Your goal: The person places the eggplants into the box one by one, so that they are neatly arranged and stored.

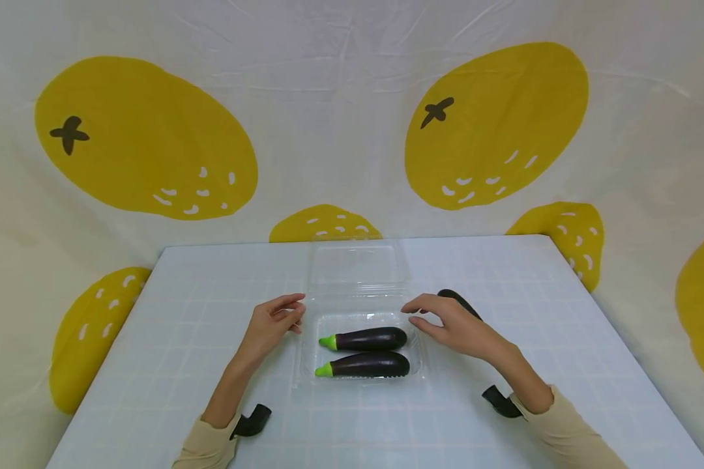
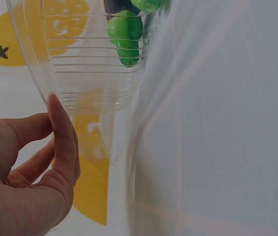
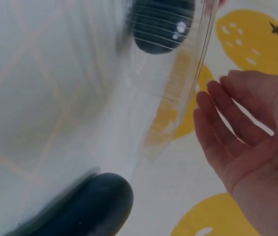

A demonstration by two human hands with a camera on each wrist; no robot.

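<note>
A clear plastic clamshell container [image 1: 358, 318] lies with its lid [image 1: 358, 267] folded back toward the far edge. Two dark eggplants with green stem ends lie side by side in its base, the far eggplant [image 1: 371, 339] and the near eggplant [image 1: 371, 365], stems pointing left. My left hand [image 1: 276, 319] is at the container's back left side, its fingers loosely bent; in the left wrist view a fingertip [image 2: 53, 103] is right at the rim. Beside the right rim, my right hand [image 1: 452, 322] has relaxed, slightly curved fingers [image 3: 217, 118] and grips nothing.
Another eggplant [image 1: 459, 302] lies on the table outside the container, partly hidden behind my right hand. The table [image 1: 211, 280] has a pale checked cover. A white curtain [image 1: 328, 143] printed with yellow fruit hangs behind it.
</note>
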